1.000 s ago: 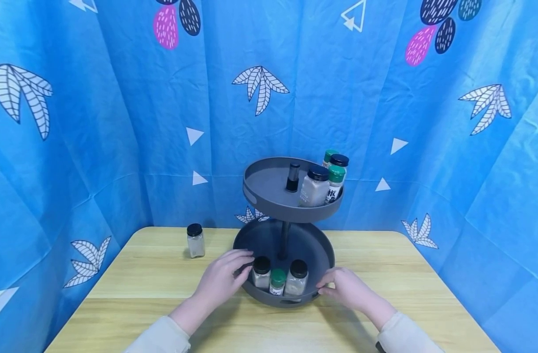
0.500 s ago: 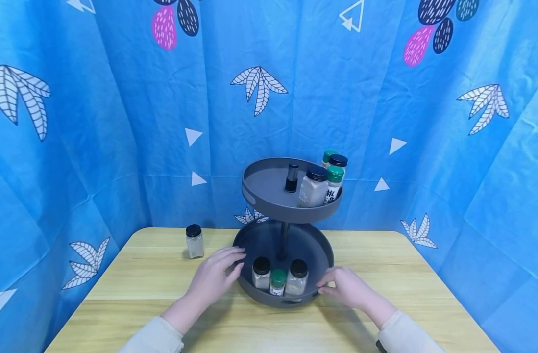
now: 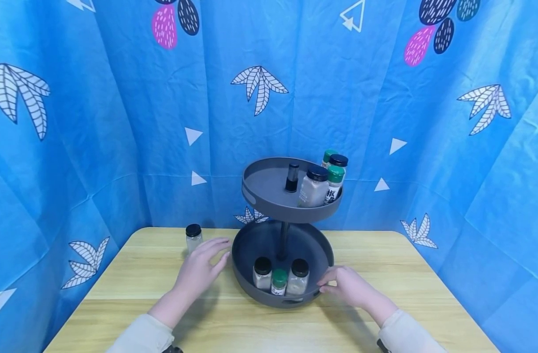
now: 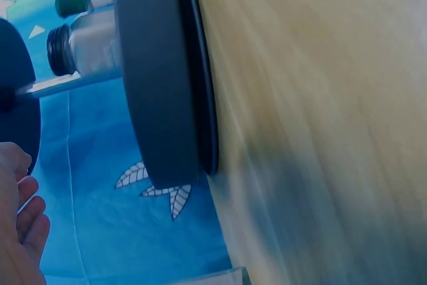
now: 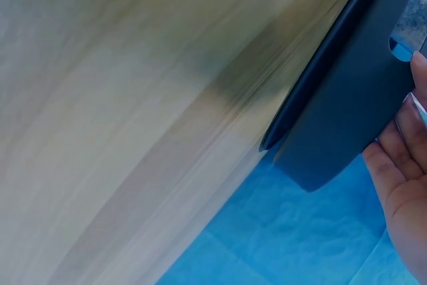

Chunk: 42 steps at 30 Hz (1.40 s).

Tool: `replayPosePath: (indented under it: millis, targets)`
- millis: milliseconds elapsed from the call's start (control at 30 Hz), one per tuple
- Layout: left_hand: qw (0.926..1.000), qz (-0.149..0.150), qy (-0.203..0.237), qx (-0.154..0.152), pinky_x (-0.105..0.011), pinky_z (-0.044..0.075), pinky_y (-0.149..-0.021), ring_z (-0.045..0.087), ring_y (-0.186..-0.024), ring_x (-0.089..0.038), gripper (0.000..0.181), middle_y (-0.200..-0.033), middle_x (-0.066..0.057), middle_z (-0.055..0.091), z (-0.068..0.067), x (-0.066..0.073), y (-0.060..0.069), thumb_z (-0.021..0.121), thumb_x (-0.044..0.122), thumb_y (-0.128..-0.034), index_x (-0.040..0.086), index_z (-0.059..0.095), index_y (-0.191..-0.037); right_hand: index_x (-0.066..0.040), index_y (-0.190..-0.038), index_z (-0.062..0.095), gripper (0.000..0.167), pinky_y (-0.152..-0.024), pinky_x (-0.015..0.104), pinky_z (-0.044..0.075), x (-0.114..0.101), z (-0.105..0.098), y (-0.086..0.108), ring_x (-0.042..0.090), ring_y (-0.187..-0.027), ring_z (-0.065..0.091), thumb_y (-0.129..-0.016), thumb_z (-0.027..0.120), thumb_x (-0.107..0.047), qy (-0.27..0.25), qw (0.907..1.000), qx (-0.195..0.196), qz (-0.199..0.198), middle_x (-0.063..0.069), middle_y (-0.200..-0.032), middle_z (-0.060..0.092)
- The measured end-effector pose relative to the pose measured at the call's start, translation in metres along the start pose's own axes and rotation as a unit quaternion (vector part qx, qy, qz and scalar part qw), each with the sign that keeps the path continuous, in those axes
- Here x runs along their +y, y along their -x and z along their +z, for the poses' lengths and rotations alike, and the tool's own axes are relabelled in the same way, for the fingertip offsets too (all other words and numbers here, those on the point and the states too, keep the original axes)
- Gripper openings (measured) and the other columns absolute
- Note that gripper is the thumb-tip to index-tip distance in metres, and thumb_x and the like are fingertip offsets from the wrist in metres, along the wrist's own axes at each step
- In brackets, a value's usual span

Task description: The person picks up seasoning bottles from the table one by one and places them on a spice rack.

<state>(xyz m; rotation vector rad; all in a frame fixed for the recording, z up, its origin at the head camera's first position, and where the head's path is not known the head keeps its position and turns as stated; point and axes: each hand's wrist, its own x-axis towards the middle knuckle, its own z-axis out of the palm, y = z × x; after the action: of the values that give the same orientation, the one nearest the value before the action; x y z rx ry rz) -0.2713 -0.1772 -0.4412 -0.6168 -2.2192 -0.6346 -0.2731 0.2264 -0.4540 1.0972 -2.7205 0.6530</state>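
A dark grey two-tier round rack (image 3: 256,242) stands on the table. My right hand (image 3: 349,288) pinches the rim of its lower tray at the right; the right wrist view has the fingers (image 5: 387,165) against the tray wall (image 5: 340,105). To the left of the rack, my left hand (image 3: 198,267) is in the air, holding nothing, fingers loosely bent. Just beyond it stands a black-lidded spice jar (image 3: 193,239), its lower part hidden by the hand. Inside the lower tray are two black-lidded jars (image 3: 262,277) (image 3: 298,278) with a green-lidded one (image 3: 279,282) between them.
The upper tray (image 3: 264,184) carries a small black-capped bottle (image 3: 292,178), a large black-lidded jar (image 3: 314,189), a green-lidded jar (image 3: 335,184) and others behind. A patterned blue cloth (image 3: 163,147) hangs close behind the wooden table (image 3: 132,274) and along both sides.
My left hand has moved left, away from the lower tray and the jars in it, toward the lone jar on the table. My right hand stays at the tray's rim.
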Motion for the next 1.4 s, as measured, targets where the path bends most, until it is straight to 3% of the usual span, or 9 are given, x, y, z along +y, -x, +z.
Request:
replayPosePath:
  millis: [267, 433, 1100, 1400]
  targets:
    - [0.9995, 0.001, -0.012, 0.028, -0.054, 0.051, -0.099, 0.067, -0.11, -0.03, 0.029, -0.117, -0.007, 0.072, -0.009, -0.014, -0.005, 0.08, 0.01, -0.0835, 0.009, 0.075, -0.113, -0.011, -0.095, 0.081, 0.01, -0.086, 0.038, 0.058, 0.006, 0.002, 0.0, 0.015, -0.092, 0.069, -0.085, 0.078, -0.011, 0.004, 1.0, 0.001, -0.004, -0.004, -0.096, 0.075]
    - [0.999, -0.01, -0.011, 0.041, -0.05, 0.056, -0.092, 0.066, -0.111, -0.032, 0.028, -0.117, -0.009, 0.072, -0.015, -0.022, -0.009, 0.079, 0.009, -0.0842, 0.007, 0.075, -0.112, -0.01, -0.095, 0.08, 0.01, -0.088, 0.04, 0.058, 0.01, 0.002, -0.001, 0.017, -0.093, 0.069, -0.085, 0.077, -0.009, 0.001, 1.0, 0.0, 0.0, -0.002, -0.097, 0.075]
    - [0.9959, -0.037, -0.031, 0.076, -0.05, 0.056, -0.091, 0.066, -0.111, -0.033, 0.026, -0.118, -0.01, 0.072, -0.022, -0.046, -0.01, 0.077, 0.003, -0.0839, 0.004, 0.076, -0.11, -0.01, -0.094, 0.08, 0.01, -0.086, 0.039, 0.058, 0.016, 0.002, -0.002, 0.016, -0.092, 0.07, -0.084, 0.078, -0.01, 0.013, 0.9999, -0.003, -0.001, -0.002, -0.096, 0.075]
    - [0.9927, -0.076, -0.042, 0.083, -0.053, 0.052, -0.096, 0.063, -0.116, -0.034, 0.026, -0.122, -0.011, 0.07, -0.021, -0.053, -0.01, 0.075, 0.005, -0.0871, 0.005, 0.075, -0.113, -0.011, -0.095, 0.08, 0.01, -0.088, 0.04, 0.058, 0.014, -0.004, -0.002, 0.019, -0.094, 0.07, -0.085, 0.078, -0.011, 0.018, 0.9998, -0.009, 0.007, -0.001, -0.097, 0.075]
